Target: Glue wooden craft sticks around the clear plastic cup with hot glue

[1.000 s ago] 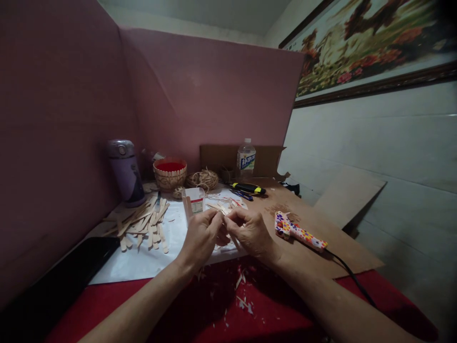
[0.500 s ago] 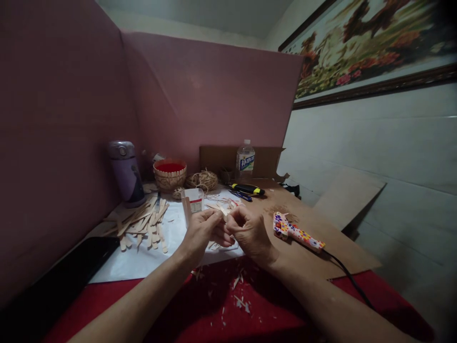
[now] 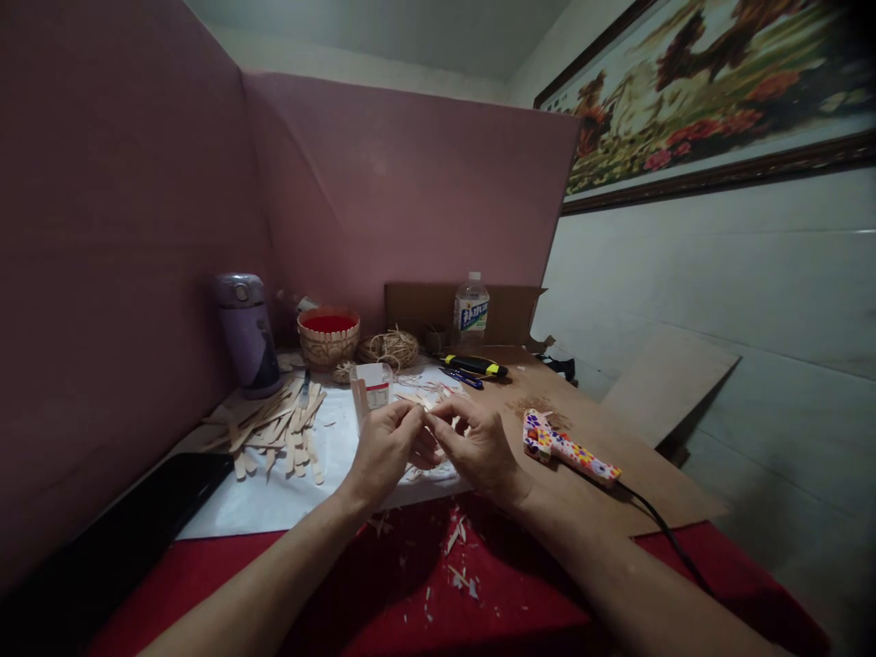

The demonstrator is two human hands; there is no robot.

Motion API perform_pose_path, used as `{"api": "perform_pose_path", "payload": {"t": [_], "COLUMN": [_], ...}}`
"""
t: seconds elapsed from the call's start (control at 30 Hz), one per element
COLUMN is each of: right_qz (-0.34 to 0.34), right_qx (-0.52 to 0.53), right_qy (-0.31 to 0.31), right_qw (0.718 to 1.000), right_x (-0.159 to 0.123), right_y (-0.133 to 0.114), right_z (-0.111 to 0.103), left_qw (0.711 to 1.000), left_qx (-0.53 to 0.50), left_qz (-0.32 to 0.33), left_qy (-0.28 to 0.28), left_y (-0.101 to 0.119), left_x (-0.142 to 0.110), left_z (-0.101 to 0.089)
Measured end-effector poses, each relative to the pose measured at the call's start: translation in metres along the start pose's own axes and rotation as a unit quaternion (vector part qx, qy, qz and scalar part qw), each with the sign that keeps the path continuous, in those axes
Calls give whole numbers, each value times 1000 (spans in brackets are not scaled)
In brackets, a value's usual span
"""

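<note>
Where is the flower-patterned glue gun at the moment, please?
In the head view, the glue gun lies on the brown cardboard, right of the right hand.

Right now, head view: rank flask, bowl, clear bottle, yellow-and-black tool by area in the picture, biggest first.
1. Flask
2. Bowl
3. Clear bottle
4. Yellow-and-black tool

Picture area only; distances differ, so real sizes are unsure.
</note>
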State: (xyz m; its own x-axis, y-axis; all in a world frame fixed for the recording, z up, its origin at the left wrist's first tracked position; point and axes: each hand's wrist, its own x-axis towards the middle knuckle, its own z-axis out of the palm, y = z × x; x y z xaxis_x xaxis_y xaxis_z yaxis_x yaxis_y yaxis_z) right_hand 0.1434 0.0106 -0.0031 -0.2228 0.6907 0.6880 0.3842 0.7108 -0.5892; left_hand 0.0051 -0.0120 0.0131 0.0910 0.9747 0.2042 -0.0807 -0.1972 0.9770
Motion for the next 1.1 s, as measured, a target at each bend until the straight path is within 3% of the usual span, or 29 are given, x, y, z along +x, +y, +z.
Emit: {"api": "perform_pose_path", "payload": {"t": [0.13, 0.27, 0.43, 0.63, 0.97, 1.1], "right_qz": [-78, -107, -87, -109, -147, -92], "right_qx": [-111, -134, -77, 38, 87, 121], "right_qy": [23, 5, -11, 0, 14, 86], "right_qw": [991, 985, 993, 993, 985, 985], "right_x": [-3, -4, -4, -3, -9, -9], "right_y": [-2, -3, -5, -7, -30, -29], "right_z": [-1, -4, -4, -3, -13, -13], "left_qw": [1000, 1000, 999, 998, 996, 997], "left_qx": [19, -24, -49, -53, -35, -32], "left_qz": [8, -18, -14, 9, 59, 60], "left_qy": [5, -3, 1, 13, 53, 47], "left_y": [0, 4, 8, 10, 22, 21], "left_x": [-1, -1, -2, -4, -4, -1], "left_z": [2, 4, 4, 6, -1, -7]}}
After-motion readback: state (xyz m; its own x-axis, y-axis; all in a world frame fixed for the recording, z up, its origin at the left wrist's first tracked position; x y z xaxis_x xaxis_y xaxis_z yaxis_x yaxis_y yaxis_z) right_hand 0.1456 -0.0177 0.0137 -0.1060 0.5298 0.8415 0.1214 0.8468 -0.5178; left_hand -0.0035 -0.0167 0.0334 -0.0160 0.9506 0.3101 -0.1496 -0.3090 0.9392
